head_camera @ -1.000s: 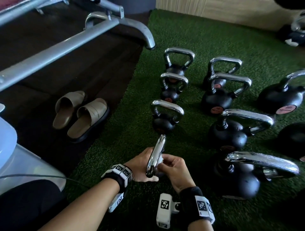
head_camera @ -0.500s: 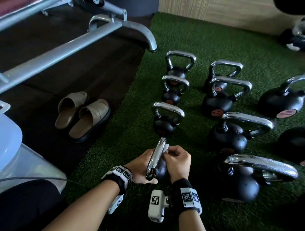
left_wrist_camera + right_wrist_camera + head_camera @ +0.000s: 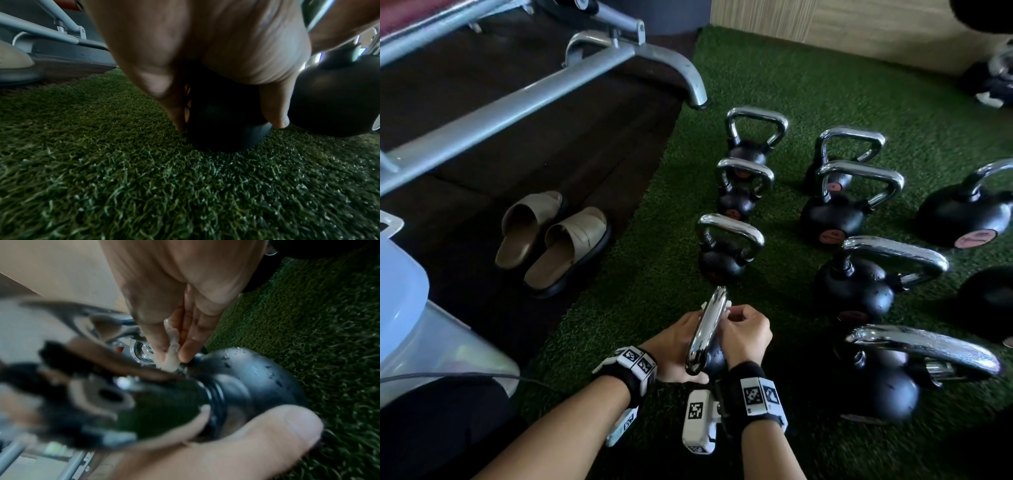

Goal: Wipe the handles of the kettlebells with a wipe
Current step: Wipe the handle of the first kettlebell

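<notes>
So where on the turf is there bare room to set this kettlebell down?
Bare turf lies left of the held kettlebell, between the left hand and the dark floor edge by the sandals. More open turf runs behind the rows, toward the wooden wall. Right of the right hand it is crowded with larger kettlebells.

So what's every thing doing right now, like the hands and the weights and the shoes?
Nearest kettlebell: on the turf, handle edge-on, being wiped.
Left hand: holds that kettlebell's ball.
Right hand: pinches the wipe at the handle's far end.
Other kettlebells: upright, untouched.
Sandals: side by side on the dark floor.
</notes>
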A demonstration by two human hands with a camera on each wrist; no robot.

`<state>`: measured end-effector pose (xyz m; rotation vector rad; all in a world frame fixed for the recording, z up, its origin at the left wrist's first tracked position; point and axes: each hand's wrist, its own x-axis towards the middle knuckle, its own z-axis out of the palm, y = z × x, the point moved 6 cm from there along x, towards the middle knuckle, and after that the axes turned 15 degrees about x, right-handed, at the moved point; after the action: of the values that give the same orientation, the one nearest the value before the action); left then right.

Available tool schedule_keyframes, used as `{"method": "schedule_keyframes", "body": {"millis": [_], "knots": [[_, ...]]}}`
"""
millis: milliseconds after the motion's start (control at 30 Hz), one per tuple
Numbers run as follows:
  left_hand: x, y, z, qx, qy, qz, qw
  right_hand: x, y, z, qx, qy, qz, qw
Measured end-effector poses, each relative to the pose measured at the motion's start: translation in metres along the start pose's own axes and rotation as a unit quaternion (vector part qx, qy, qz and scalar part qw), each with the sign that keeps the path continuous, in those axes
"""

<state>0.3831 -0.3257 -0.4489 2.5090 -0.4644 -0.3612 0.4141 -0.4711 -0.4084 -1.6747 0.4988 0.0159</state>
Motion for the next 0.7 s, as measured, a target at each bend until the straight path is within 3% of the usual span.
{"method": "schedule_keyframes", "body": {"millis": [167,300,367,433,533,700], "knots": [[0.006,0.000,-0.005,0.033,-0.032,-0.005,0.999,-0.001,-0.003,0.001,-0.013,-0.015,0.018,1.000],[0.012,-0.015,0.002,0.060,-0.144,-0.041,0.987,-0.014,0.012,-0.012,-0.048,-0.045,0.037,0.997],[0.021,-0.011,-0.015,0.065,-0.167,-0.071,0.981,-0.030,0.015,-0.019,-0.024,-0.052,0.032,0.998],[0.036,-0.011,-0.037,0.037,-0.144,-0.107,0.983,-0.045,0.012,-0.017,0.010,-0.078,0.036,0.996],[0.051,-0.005,-0.074,-0.074,-0.068,-0.085,0.991,-0.058,0.002,-0.010,0.018,-0.114,0.026,0.993],[0.062,0.017,-0.092,-0.010,-0.106,-0.021,0.994,-0.075,-0.016,-0.010,-0.096,-0.180,-0.015,0.979]]}}
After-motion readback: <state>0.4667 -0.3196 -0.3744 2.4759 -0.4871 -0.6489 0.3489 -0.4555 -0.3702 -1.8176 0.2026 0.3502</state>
